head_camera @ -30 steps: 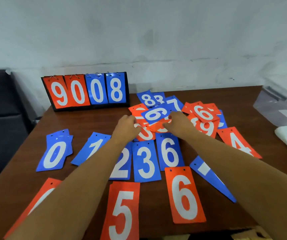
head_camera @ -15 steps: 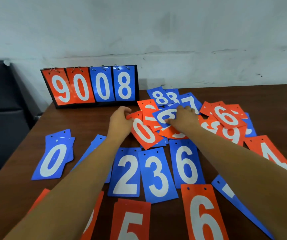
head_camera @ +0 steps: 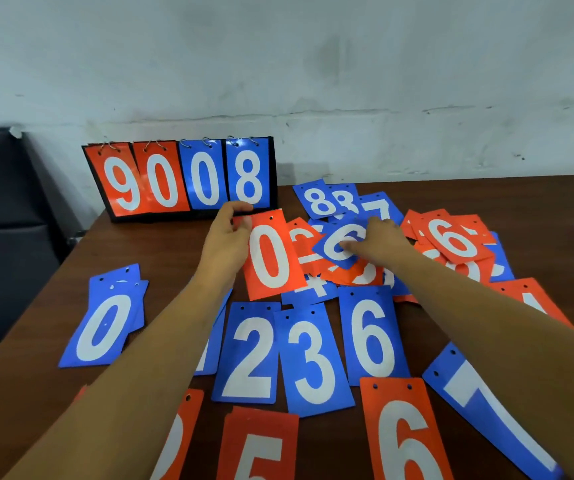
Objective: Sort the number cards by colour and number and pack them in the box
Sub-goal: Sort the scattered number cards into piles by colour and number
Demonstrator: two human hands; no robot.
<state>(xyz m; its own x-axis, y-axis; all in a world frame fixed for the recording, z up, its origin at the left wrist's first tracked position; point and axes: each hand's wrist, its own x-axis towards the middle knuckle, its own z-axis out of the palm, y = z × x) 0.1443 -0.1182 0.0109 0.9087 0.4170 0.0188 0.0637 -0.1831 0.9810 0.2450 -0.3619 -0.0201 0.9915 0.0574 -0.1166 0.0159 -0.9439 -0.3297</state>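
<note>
Sorting partly done, packing not begun: left hand (head_camera: 225, 239) grips orange 0 card (head_camera: 269, 261) at centre, right hand (head_camera: 384, 235) lays extended fingers on blue 6 card (head_camera: 339, 245) atop unsorted heap (head_camera: 452, 242) at 2 o'clock.

Even, soft indoor light; faint glare on the glossy cards; wide-angle bending at edges; slight softness throughout.

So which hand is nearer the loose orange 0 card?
Left. The left hand pinches the loose orange 0 card by its upper left edge. The right hand is off to that card's right, resting on the blue 6 card in the pile.
</note>
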